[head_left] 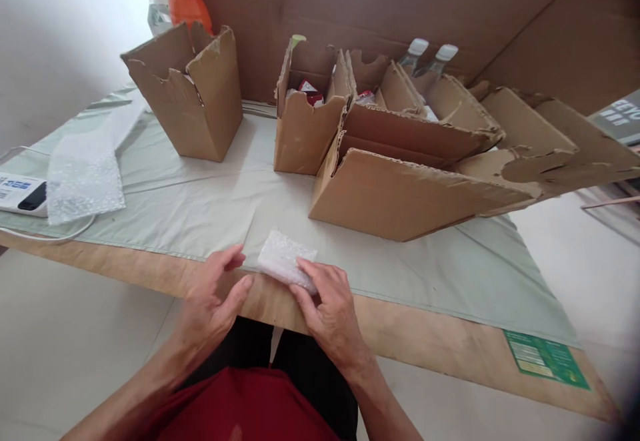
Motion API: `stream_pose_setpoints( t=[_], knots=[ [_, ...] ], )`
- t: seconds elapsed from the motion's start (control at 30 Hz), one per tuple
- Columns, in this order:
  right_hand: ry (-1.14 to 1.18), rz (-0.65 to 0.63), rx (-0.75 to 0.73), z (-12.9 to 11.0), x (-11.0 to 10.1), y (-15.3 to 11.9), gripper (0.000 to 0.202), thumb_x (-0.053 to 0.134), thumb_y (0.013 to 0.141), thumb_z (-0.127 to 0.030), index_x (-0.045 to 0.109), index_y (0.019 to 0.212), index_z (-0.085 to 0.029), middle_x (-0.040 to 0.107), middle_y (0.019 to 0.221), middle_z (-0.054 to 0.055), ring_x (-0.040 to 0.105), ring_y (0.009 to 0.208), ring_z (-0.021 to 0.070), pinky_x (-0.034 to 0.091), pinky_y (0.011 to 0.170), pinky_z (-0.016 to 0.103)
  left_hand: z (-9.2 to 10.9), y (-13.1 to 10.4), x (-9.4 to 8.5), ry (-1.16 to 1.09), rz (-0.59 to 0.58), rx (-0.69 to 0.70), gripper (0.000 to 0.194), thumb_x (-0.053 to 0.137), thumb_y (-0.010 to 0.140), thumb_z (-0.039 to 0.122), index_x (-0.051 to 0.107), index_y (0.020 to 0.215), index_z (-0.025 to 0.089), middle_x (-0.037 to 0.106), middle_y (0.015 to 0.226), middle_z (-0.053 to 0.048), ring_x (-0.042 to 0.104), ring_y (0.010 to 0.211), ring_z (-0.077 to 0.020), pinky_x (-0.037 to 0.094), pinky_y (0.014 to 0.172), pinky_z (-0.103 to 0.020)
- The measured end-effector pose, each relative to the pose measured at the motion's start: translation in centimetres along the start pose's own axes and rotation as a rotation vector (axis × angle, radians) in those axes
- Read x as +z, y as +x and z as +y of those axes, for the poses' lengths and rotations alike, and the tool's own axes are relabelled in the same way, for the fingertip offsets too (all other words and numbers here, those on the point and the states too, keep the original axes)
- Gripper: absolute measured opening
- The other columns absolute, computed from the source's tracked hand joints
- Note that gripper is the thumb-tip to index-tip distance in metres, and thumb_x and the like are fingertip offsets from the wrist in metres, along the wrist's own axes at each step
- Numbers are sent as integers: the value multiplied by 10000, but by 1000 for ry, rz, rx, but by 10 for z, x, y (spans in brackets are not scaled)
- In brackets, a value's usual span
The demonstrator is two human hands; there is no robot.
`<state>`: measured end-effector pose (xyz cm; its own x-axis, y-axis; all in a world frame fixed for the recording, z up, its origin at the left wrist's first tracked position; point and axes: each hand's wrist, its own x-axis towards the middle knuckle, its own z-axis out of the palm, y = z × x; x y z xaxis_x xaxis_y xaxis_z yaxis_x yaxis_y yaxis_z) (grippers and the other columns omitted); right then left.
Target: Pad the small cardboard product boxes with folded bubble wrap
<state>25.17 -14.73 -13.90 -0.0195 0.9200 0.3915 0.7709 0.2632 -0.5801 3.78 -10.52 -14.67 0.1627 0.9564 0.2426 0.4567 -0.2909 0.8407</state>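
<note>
A small bundle of bubble wrap (283,255) lies at the front edge of the cloth-covered table. My right hand (327,301) grips its right end between thumb and fingers. What is inside the wrap, if anything, cannot be made out. Just left of the bundle, my left hand (215,294) is apart from it, thumb and fingers spread with nothing between them.
A tall open carton (215,107) stands at the back left. Several open cardboard bins (310,134) and a long box (390,194) fill the back right, some with red packets. Bubble wrap sheets (85,174) lie at left over a white device (25,194) with a cable.
</note>
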Motion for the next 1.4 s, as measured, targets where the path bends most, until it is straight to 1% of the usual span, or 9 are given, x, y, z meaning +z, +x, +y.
stream_pose_setpoints(
  t=[0.27,0.43,0.63,0.8,0.93,1.03,1.13,1.23,1.4],
  knots=[
    [208,-65,142,-16,-18,-13,229,629,974,-325,693,1186,-268,712,1205,78,661,1130,258,548,973,430,23,-15,12,-623,-270,-392,701,599,962,350,317,1582,182,746,1199,-143,747,1055,-237,638,885,-371],
    [255,-175,185,-14,-52,-10,713,804,830,-457,523,1448,-240,631,1378,133,661,1161,274,548,1004,443,36,-12,16,-267,-356,-63,815,613,879,166,284,1609,319,724,1231,-84,750,1010,-223,641,901,-389],
    [409,-123,226,-17,-74,-10,181,668,857,-139,659,990,-260,713,910,-29,677,854,155,545,836,280,30,-18,37,-240,-475,99,856,629,907,167,223,1629,383,713,1300,-93,742,1121,-272,656,911,-409],
    [313,-167,306,1,-94,-16,347,697,792,-121,657,1101,-274,736,993,-15,696,921,185,568,849,292,15,-11,52,-190,-562,211,873,598,815,48,385,1567,437,678,1411,-63,703,1223,-301,634,961,-407],
    [185,-277,124,14,-128,-5,289,689,806,-78,677,1024,-269,746,915,-19,695,867,195,583,826,326,43,33,36,-22,-616,491,892,752,797,211,378,1572,445,724,1342,-38,766,1077,-286,668,849,-347],
    [134,-136,37,24,-167,11,207,705,865,-156,701,1019,-294,742,848,-27,692,755,177,587,705,298,81,92,24,137,-375,652,759,727,868,452,433,1557,330,648,1439,-110,688,1226,-335,651,908,-418],
    [155,197,110,37,-210,33,199,784,865,-315,734,1056,-340,763,874,-9,713,733,185,585,628,289,106,147,32,223,-63,785,629,647,941,374,451,1527,261,538,1532,-142,493,1441,-362,469,1151,-570],
    [240,510,218,56,-241,63,230,797,862,-410,751,1066,-313,772,923,44,725,812,206,588,690,332,110,173,55,229,-5,827,277,601,946,215,642,1219,224,580,1462,-135,469,1455,-354,429,1165,-600],
    [-152,341,236,87,-254,120,232,753,863,-414,756,1003,-229,778,911,63,707,768,199,551,694,361,101,165,76,141,-35,781,142,579,871,112,673,925,204,515,1518,-146,541,1374,-333,510,1078,-545]
  ],
)
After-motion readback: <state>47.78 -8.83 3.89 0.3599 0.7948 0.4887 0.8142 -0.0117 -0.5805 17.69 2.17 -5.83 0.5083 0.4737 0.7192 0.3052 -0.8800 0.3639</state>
